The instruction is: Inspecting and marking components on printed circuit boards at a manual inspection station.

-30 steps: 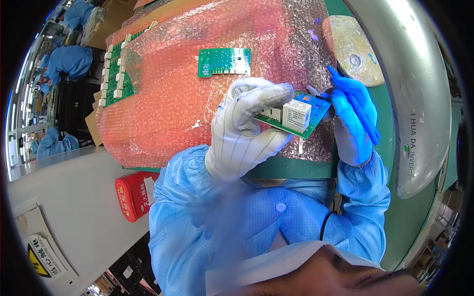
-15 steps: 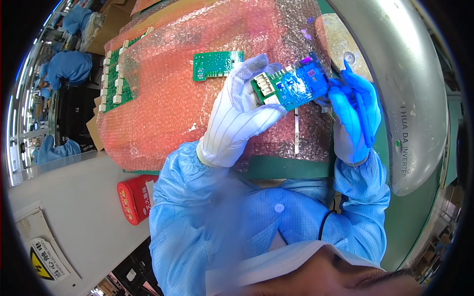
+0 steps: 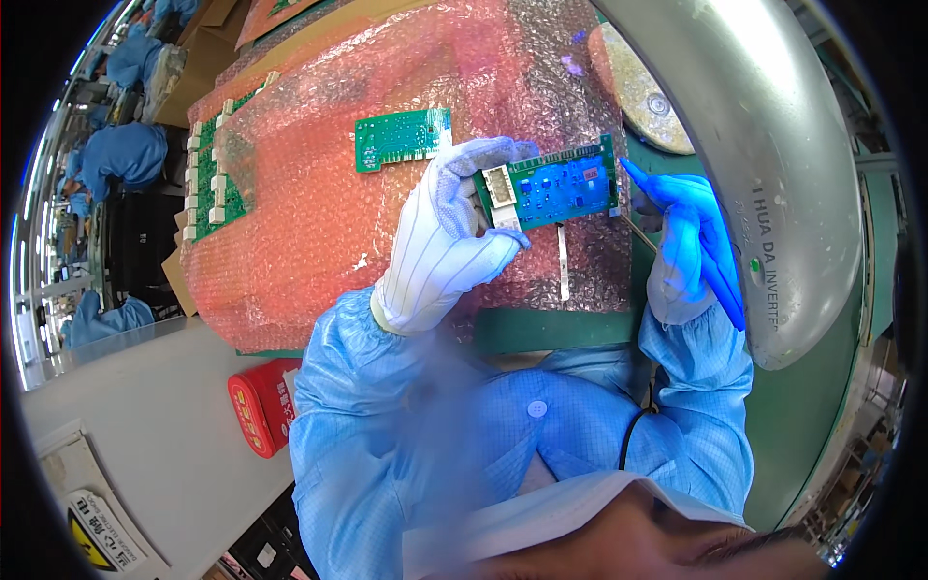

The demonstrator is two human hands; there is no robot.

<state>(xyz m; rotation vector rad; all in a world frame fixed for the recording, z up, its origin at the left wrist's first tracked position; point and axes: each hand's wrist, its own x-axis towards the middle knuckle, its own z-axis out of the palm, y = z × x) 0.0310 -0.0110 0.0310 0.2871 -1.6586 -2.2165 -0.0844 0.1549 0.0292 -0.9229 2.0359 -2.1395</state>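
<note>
My left fingers [image 3: 495, 253] pinching flat circuit board [image 3: 568, 191], right fingers [image 3: 682, 242] clasping slim tool [image 3: 727, 296], bumpy bubble wrap [image 3: 319, 242] beside desk's [image 3: 570, 328] near edge

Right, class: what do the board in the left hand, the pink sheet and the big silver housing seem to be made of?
Board in the left hand: probably rigid laminate, seemingly coated, green at the edge; flat face, crisp straight edges.
Pink sheet: apparently thin, shiny plastic film; dense bubbles and glints.
Silver housing: metal or painted plastic, smooth satin; soft highlights leave it open.
</note>
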